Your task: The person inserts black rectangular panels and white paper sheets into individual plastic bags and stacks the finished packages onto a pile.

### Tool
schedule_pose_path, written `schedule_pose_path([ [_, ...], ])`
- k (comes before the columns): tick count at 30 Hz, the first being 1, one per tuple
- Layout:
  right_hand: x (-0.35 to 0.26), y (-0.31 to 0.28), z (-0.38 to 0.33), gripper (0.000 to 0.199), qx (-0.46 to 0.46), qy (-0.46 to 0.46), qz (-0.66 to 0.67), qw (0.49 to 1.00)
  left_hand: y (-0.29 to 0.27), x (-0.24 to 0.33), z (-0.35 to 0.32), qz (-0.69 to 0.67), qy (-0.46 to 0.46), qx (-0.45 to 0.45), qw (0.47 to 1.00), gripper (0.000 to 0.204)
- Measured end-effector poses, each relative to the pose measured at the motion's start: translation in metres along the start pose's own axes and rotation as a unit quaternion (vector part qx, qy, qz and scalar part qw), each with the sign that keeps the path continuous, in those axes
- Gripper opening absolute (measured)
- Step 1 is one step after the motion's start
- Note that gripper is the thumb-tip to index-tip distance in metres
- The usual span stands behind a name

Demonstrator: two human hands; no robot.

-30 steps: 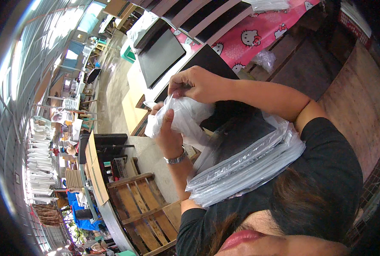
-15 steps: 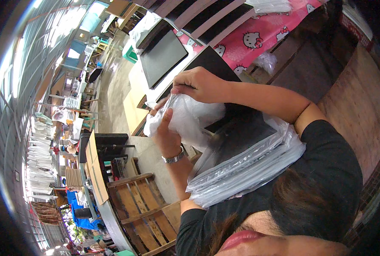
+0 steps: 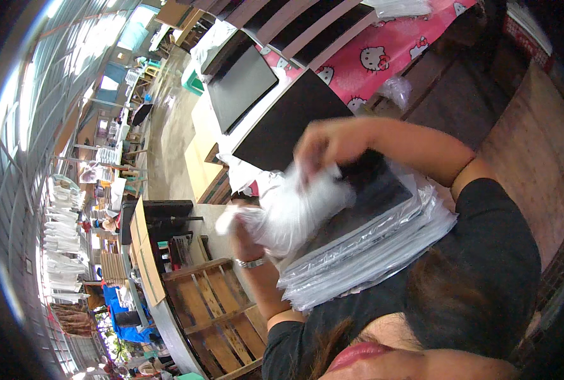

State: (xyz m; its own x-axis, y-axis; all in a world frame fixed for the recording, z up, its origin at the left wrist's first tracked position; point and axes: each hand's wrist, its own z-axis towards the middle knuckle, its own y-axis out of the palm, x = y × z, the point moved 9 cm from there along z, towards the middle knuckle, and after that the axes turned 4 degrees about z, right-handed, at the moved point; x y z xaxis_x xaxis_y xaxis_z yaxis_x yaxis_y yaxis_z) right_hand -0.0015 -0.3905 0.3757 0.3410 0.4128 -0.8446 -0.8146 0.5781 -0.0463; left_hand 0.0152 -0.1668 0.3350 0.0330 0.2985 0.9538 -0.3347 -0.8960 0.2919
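Between my two hands a thin white crumpled cloth (image 3: pixel 304 212) is stretched; cloth or soft plastic, I cannot tell which. My left hand (image 3: pixel 243 240), with a metal watch at the wrist, grips its left end, and the material covers most of the fingers. Higher and to the right, my right hand (image 3: pixel 329 149) pinches the upper part, its fingertips smeared by motion. Below the cloth, a stack of clear plastic sleeves (image 3: pixel 371 250) rests against my body, with a dark flat panel under its upper edge. A black board (image 3: pixel 288 120) lies just beyond my right hand.
Another black panel (image 3: pixel 243 88) lies farther off beside a row of dark slabs with pale edges (image 3: pixel 314 31). A pink patterned cover (image 3: pixel 383 60) is at the upper right. At lower left stand a wooden pallet (image 3: pixel 212 310) and a long bench (image 3: pixel 161 310). Cardboard boxes (image 3: pixel 203 168) sit beyond the board.
My right hand has moved right and slightly down, away from my left hand, pulling the white cloth out between them. More of the black board shows. My left hand has dropped a little.
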Motion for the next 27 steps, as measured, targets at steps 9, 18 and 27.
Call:
schedule_pose_path([
  [9,-0.004,-0.038,-0.031,0.014,0.074,0.121,-0.035,0.989,-0.043,-0.038,-0.023,0.037,-0.135,-0.014,0.990,0.038],
  [18,0.012,-0.024,-0.059,0.025,-0.084,0.270,-0.044,0.958,-0.046,-0.044,0.001,-0.008,-0.123,-0.032,0.992,0.047],
  [27,0.006,-0.103,-0.057,0.031,0.244,0.067,0.155,0.955,-0.090,-0.101,0.023,-0.029,-0.094,-0.021,0.995,0.056],
])
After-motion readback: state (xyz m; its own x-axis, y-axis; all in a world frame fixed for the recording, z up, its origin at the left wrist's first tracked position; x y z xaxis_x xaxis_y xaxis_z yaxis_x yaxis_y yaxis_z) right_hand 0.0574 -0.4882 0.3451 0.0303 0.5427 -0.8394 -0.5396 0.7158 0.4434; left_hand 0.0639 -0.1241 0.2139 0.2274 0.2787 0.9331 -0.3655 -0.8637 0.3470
